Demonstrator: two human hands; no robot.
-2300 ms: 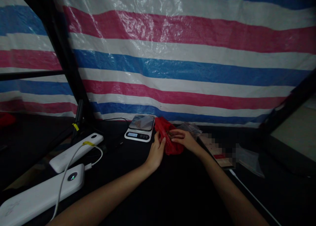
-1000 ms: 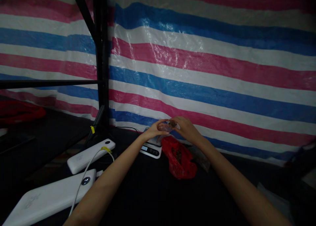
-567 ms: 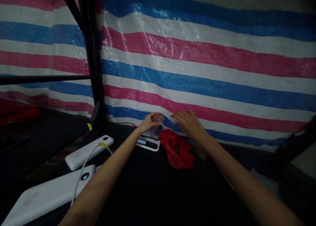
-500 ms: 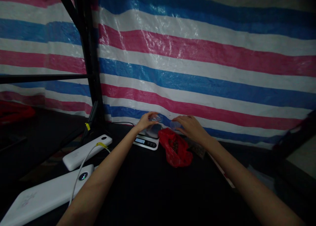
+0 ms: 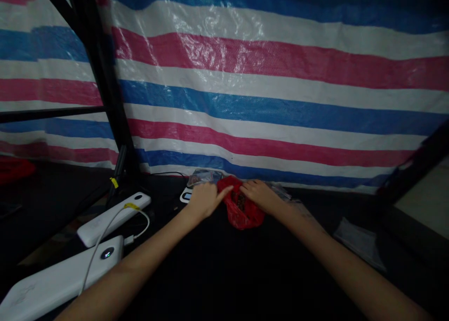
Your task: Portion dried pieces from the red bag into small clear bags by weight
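A red plastic bag [image 5: 245, 218] stands with its mouth open on the black surface, small brown pieces [image 5: 241, 201] showing inside. My left hand [image 5: 205, 200] is at the bag's left rim, thumb stretched across it and the other fingers curled. At the right rim, my right hand [image 5: 258, 194] has its fingers bent over the red plastic. Behind my left hand is a white digital scale [image 5: 185, 195], mostly covered by that hand. On it lies a clear plastic bag [image 5: 205, 176] with something brownish in it.
Two white power banks [image 5: 66, 276] with a white cable [image 5: 96, 240] lie at the left. Clear plastic bags [image 5: 359, 241] lie at the right. A black metal post [image 5: 105, 91] rises at the left before a striped tarp [image 5: 273, 96].
Both hands have left the clear plastic items they held near the scale and come to the red bag's rim. The view has shifted slightly to the right.
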